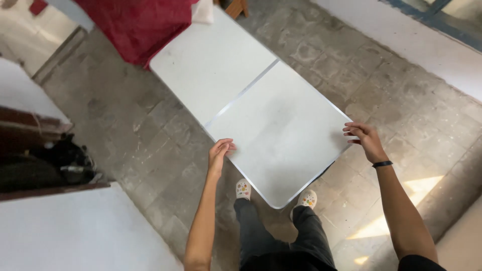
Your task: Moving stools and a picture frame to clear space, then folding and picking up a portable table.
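The long white folding desk, a rectangular plastic top with rounded corners and a thin seam across its middle, stands on the grey stone floor directly in front of the person. Its long axis runs from the near rounded end, just above the person's white patterned shoes, away toward the upper left. The left hand has its fingers curled onto the near left edge of the desk, touching it. The right hand, with a dark band at the wrist, rests its bent fingers on the near right corner edge. Both hands lie at the same end, on either side of it, about equally near. At the far end a dark red cloth hangs over the desk. No labels or packages show on the top. To the left, well apart, lie a white surface and a dark bundle.
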